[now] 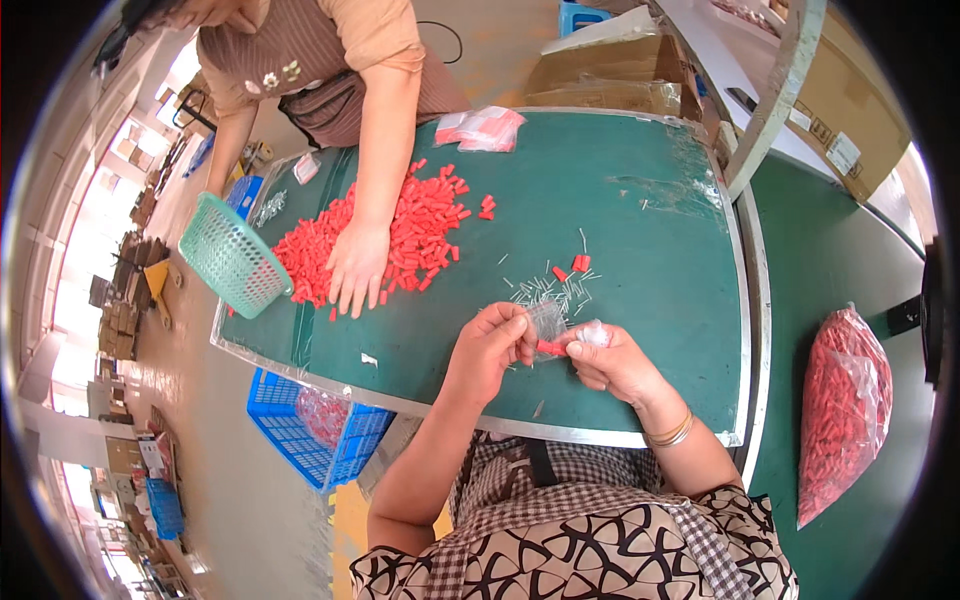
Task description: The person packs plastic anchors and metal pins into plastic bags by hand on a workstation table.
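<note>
Between my two hands, over the near part of the green table, is a small clear plastic bag with something red at its lower end. My left hand pinches the bag's left edge between thumb and fingers. On its right side my right hand is closed on it, with whitish crumpled plastic showing above the thumb. Just beyond the bag lies a loose scatter of thin metal pins. Two small red tubular pieces rest among the pins' far side.
Across the table a co-worker's hand lies on a heap of red pieces, beside a tilted green basket. Flat red-and-white packets lie at the far edge. A blue crate stands below left; a filled red bag lies right.
</note>
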The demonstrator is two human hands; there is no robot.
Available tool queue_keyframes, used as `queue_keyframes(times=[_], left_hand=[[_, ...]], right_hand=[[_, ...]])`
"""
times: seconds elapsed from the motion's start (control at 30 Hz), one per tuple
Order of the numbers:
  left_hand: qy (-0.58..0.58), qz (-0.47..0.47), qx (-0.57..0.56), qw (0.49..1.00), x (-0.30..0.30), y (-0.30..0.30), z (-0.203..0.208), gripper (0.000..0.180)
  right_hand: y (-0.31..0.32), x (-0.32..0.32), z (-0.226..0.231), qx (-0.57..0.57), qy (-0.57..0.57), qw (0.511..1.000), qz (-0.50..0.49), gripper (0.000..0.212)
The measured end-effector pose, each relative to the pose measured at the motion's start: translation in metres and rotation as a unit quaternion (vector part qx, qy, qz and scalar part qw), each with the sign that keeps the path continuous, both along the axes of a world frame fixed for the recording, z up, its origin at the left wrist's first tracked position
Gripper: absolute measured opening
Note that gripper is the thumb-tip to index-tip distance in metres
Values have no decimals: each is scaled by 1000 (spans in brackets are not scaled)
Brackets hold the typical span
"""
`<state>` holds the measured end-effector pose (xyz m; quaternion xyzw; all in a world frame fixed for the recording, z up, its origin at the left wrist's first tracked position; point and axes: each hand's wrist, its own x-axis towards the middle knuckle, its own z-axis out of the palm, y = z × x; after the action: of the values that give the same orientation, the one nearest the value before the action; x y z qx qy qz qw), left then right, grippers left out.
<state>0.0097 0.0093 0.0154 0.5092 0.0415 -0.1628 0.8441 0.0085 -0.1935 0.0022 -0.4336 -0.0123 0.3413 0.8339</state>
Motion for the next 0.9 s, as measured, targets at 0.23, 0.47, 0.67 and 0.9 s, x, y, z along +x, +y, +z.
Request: queue_keyframes(times=[0.23,0.47,0.67,0.9], left_hand=[[14,45,-40,998,-10,14,-5,10],[7,60,-10,998,-51,57,1,10],[65,49,184,980,-130,156,-2,11],[100,383,57,916,-214,282,-35,14]], right_hand=[[2,1,-9,22,20,999,40,16],[4,0,-9,42,20,999,15,15],[4,-3,-8,72,42,996,-15,18],[11,-1,-16,73,65,995,5,20]])
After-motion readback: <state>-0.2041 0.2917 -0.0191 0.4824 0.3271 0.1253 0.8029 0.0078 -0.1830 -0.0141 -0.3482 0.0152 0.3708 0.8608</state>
